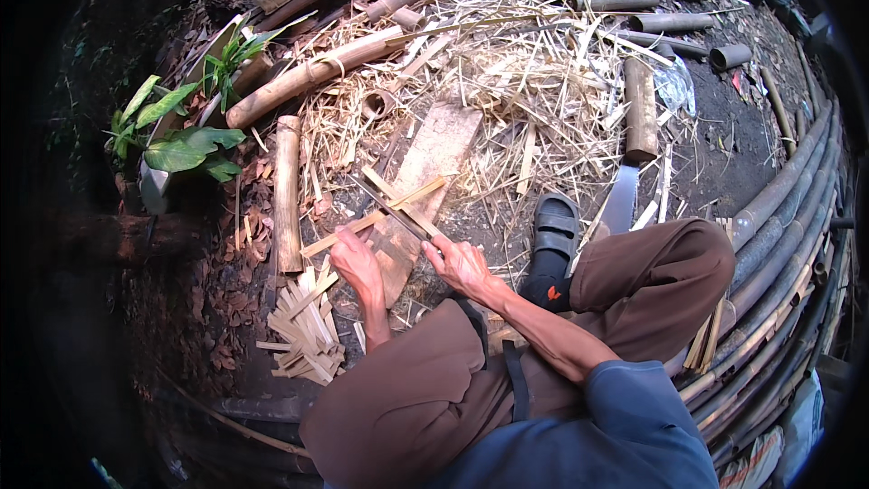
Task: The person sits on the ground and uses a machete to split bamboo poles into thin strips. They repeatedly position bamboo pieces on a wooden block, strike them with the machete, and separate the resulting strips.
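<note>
My left hand (355, 263) is closed around the near end of a flat bamboo strip (409, 196), which slants up to the right. In my right hand (462, 265) is a narrow knife (389, 206), its dark blade pointing up and left across the strip. A second pale bamboo piece (378, 181) lies along the blade and crosses the strip; whether a hand holds it I cannot tell. Beneath them is a worn wooden board (444, 140). Beside my left wrist sits a pile of short split bamboo pieces (310, 326).
Shavings (534, 81) cover the ground beyond the board. A large blade (622, 199) with a thick wooden handle (641, 109) lies by my sandalled foot (555, 226). Long bamboo poles (769, 217) line the right; cut tubes (615, 0) lie at the back, a plant (176, 149) left.
</note>
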Available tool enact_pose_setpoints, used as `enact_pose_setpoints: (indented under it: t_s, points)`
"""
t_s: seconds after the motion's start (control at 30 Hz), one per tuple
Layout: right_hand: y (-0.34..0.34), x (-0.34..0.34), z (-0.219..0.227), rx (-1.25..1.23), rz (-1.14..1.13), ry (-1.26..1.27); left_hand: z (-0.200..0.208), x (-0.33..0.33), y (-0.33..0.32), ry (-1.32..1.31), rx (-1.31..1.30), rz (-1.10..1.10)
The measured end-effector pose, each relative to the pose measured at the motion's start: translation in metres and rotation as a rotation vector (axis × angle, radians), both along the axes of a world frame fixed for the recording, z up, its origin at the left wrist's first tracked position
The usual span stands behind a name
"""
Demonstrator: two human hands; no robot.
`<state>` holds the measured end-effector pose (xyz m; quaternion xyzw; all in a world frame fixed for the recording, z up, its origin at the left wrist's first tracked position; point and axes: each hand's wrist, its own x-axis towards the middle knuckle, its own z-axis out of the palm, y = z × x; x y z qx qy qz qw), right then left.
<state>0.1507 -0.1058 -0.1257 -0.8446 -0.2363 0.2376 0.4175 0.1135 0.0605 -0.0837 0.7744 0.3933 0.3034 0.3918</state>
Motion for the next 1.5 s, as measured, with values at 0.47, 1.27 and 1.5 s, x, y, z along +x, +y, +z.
enact_pose_setpoints:
  t_s: [0.47, 1.27, 1.5]
  points:
    - [-0.002, -0.015, 0.006, 0.072, -0.009, 0.032, 0.017, 0.012, -0.004, -0.019, 0.117, -0.033]
    - [-0.045, -0.012, -0.056, -0.013, 0.047, 0.003, 0.042, 0.012, -0.019, 0.213, 0.105, -0.147]
    - [-0.049, 0.001, -0.072, -0.027, -0.079, 0.073, 0.031, 0.006, -0.021, 0.105, 0.133, -0.143]
